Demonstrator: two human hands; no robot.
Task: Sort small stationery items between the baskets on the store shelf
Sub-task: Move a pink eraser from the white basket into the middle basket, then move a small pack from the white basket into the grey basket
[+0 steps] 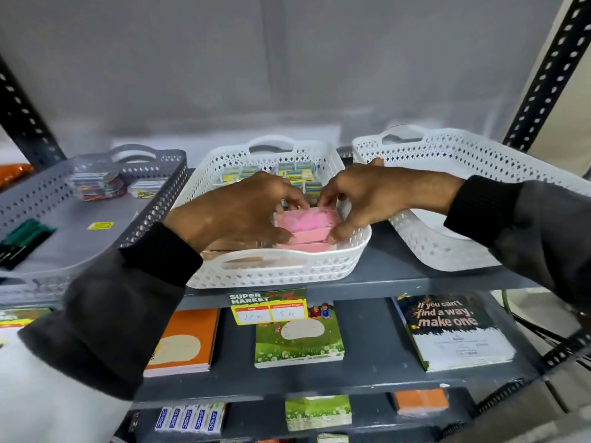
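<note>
A clear box of pink items (303, 223) tops a small stack in the front of the middle white basket (281, 271). My left hand (236, 212) grips its left side and my right hand (361, 199) grips its right side, fingers curled over the top edge. Several small yellow-and-blue boxes (295, 174) lie at the back of the same basket. The grey basket (41, 199) on the left holds clear boxes of coloured clips (96, 183), a small yellow packet (100, 225) and dark green pens (24, 238). The white basket (447, 251) on the right looks bare inside.
The baskets stand side by side on a grey metal shelf (399, 273) with black perforated uprights (550, 68). A price tag (268, 306) hangs on the shelf's front edge. Notebooks (299, 337) and small boxes lie on the lower shelves.
</note>
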